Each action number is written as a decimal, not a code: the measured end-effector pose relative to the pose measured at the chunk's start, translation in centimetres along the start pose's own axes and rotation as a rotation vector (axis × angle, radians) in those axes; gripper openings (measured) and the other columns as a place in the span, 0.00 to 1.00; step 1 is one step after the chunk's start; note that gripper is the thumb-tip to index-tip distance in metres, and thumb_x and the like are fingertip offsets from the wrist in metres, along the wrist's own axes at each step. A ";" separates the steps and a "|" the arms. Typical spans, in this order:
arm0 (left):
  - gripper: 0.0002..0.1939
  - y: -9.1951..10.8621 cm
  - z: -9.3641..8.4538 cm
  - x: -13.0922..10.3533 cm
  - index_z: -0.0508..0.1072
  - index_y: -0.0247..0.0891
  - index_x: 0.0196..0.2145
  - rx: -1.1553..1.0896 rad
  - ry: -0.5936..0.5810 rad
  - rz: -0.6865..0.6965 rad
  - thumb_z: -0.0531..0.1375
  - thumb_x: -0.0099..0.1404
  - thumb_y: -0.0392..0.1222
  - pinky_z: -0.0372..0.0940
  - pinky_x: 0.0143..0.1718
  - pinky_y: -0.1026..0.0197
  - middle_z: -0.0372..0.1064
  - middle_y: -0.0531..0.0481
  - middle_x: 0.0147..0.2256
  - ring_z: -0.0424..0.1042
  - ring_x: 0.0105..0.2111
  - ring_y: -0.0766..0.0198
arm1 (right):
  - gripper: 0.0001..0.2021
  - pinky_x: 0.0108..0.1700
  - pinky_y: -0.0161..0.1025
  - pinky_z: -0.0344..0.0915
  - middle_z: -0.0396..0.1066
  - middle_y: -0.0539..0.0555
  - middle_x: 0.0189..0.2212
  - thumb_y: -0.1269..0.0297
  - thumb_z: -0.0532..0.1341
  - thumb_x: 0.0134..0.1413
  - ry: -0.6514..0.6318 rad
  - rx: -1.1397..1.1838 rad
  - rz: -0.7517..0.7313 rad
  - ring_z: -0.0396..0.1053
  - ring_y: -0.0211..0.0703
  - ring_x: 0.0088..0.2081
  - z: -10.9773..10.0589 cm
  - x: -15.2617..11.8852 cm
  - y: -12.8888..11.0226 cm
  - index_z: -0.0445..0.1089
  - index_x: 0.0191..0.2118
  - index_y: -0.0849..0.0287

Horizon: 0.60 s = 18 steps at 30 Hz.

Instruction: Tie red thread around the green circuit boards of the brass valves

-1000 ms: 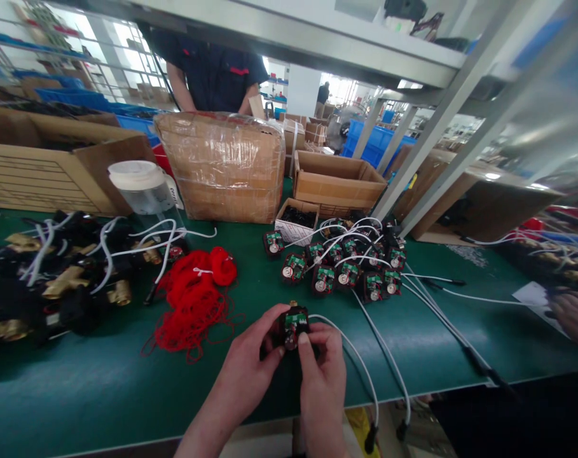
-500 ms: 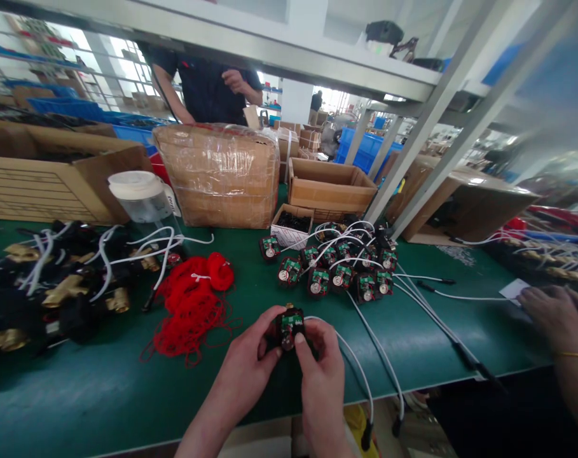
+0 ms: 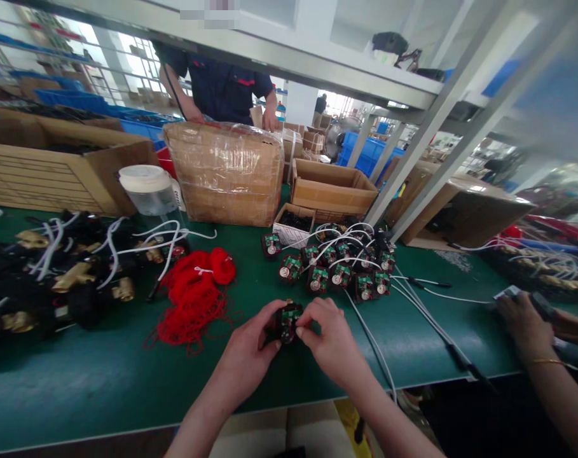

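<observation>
Now, right of the tangled red string (image 3: 193, 299) on the table (image 3: 126, 397), the left hand (image 3: 250, 346) grips a black circuit-board module (image 3: 287, 322), while the right hand (image 3: 330, 334) pinches its right edge with fingertips together.

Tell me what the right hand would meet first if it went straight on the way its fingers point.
Most likely the black unit held in the left hand: the right hand is right at its edge, though depth leaves actual contact unclear.
</observation>
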<state>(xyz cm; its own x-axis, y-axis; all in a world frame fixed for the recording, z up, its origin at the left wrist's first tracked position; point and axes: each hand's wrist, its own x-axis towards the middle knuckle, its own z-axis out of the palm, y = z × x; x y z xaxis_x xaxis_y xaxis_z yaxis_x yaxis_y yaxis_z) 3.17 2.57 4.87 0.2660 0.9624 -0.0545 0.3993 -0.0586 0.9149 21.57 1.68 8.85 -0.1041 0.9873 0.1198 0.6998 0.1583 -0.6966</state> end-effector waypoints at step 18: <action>0.33 0.8 0.1 -0.3 0.69 0.46 0.59 0.017 0.044 -0.024 0.57 0.55 0.31 0.66 0.38 0.63 0.76 0.54 0.37 0.72 0.32 0.63 | 0.05 0.43 0.42 0.57 0.70 0.50 0.32 0.72 0.60 0.56 0.432 0.206 0.072 0.65 0.48 0.39 5.0 -2.5 1.0 0.68 0.31 0.55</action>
<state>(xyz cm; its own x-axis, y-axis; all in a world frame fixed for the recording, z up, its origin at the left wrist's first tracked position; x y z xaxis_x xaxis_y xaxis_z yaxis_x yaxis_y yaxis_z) 3.55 2.24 5.58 0.2173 0.9744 -0.0579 0.4202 -0.0399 0.9066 18.98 -0.53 4.34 0.2731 0.9078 0.3184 0.5354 0.1315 -0.8343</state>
